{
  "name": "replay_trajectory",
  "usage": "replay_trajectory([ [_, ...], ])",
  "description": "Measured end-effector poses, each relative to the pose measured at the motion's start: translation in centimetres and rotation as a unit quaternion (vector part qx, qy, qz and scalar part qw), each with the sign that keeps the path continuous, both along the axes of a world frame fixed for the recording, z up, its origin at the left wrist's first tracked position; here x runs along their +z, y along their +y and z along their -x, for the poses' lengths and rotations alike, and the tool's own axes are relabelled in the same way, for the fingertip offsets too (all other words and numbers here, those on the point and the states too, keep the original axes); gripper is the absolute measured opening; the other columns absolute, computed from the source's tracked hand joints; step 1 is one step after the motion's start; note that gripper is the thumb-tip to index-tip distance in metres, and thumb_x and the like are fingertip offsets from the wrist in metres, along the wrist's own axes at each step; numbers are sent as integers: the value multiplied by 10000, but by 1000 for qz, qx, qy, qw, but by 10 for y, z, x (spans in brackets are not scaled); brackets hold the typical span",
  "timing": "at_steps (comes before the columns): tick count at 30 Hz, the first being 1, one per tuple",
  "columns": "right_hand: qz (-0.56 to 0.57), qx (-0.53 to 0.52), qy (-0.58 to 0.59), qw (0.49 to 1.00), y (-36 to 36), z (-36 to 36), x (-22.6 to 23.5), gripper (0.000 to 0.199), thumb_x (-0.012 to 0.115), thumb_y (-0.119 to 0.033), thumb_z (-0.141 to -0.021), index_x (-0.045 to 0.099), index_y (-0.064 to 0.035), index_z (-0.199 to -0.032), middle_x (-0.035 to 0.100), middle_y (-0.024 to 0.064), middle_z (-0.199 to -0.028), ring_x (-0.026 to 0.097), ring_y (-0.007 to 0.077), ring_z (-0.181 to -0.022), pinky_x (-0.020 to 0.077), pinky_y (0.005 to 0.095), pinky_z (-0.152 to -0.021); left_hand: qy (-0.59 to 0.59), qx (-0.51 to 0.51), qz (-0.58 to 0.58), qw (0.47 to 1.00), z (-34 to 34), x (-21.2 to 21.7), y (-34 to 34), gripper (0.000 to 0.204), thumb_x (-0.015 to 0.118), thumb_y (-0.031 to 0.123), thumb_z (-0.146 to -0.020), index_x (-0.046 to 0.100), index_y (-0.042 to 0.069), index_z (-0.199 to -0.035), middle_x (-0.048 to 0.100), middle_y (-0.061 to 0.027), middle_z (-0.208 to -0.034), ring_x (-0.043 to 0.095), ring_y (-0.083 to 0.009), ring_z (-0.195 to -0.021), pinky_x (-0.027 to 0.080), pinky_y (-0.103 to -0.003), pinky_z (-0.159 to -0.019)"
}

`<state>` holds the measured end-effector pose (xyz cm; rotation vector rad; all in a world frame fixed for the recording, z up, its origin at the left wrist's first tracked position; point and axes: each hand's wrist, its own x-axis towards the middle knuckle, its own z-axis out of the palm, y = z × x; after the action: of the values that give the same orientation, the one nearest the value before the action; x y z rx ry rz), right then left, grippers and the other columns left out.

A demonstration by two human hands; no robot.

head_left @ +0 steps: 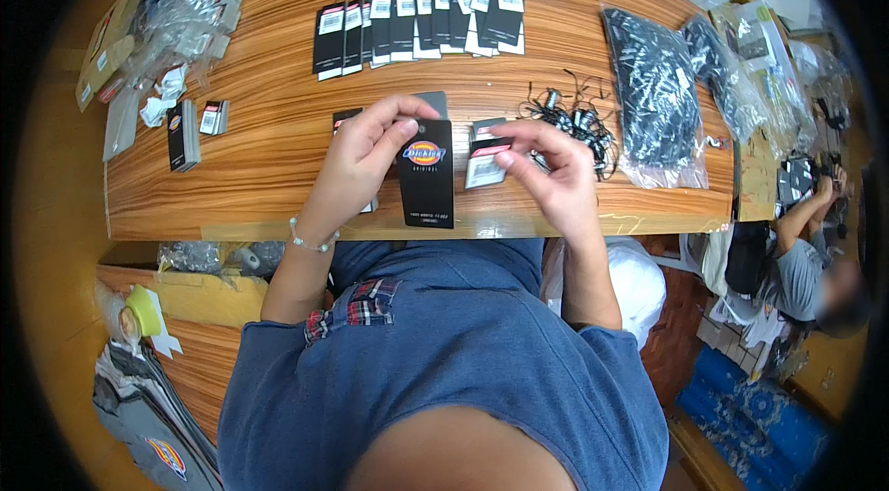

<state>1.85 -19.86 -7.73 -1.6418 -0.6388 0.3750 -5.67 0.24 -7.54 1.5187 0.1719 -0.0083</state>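
My left hand (366,144) pinches a tall black hang tag (429,190) by its upper end, with a colourful logo on its front. Another black tag (347,116) lies partly hidden behind that hand. Between the thumb and fingers of my right hand (560,172) is a small white barcode card (485,171) with a red strip. Just right of it lies a tangle of black hang-tag strings (583,125). Farther back, several finished-looking black tags (403,24) with barcode labels lie in an overlapping row, their strings stretched away from me.
On the left of the wooden table (269,186) stand a stack of black tags (182,139) and a smaller barcode-card stack (214,117), near crumpled paper (167,93) and clear plastic bags (190,24). A bag of black strings (653,93) lies right. Another person (801,260) sits far right.
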Motion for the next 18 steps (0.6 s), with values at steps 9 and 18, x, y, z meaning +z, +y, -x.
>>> replay_trajectory([
  [9,-22,-63,-98,993,15,9,-9,410,630,16,-734,509,-28,-1123,568,41,-725,523,69,-567,432,213,-542,-41,32,108,993,-1,-5,-26,260,580,-11,-804,526,-22,-1058,609,-113,-955,584,-101,-854,475,-199,-737],
  [18,355,-113,-259,891,-29,-83,-34,209,658,-188,-709,598,-22,-821,599,119,-782,547,286,-793,433,378,-696,-23,22,125,992,-4,-3,-23,284,529,6,-836,491,-37,-1114,603,-106,-963,575,-107,-859,461,-207,-751],
])
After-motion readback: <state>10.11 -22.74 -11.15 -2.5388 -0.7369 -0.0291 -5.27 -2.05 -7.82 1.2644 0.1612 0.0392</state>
